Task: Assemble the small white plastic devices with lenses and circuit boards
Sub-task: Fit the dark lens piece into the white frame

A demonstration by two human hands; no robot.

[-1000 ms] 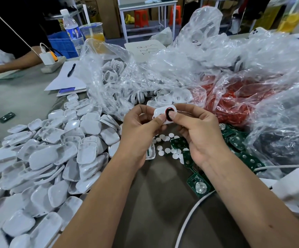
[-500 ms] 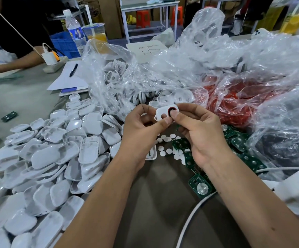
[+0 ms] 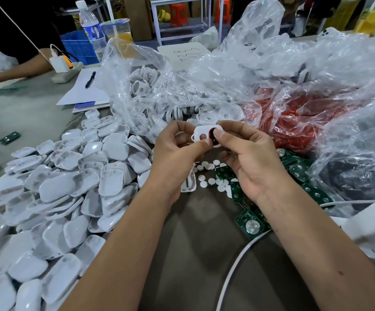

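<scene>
Hands: as we work, left hand (image 3: 177, 153) and right hand (image 3: 247, 153) both pinch the white shell (image 3: 204, 134).
Place: above the lens discs (image 3: 206, 173).
Handling: we judge it light, stiff, slick; grip its edges.

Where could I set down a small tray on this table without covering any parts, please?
The bare grey tabletop left of the papers, beyond the pile of white shells, is free. A dark strip between the forearms, bordered by the white cable, is open too. Around the green circuit boards and plastic bags it is crowded.
</scene>
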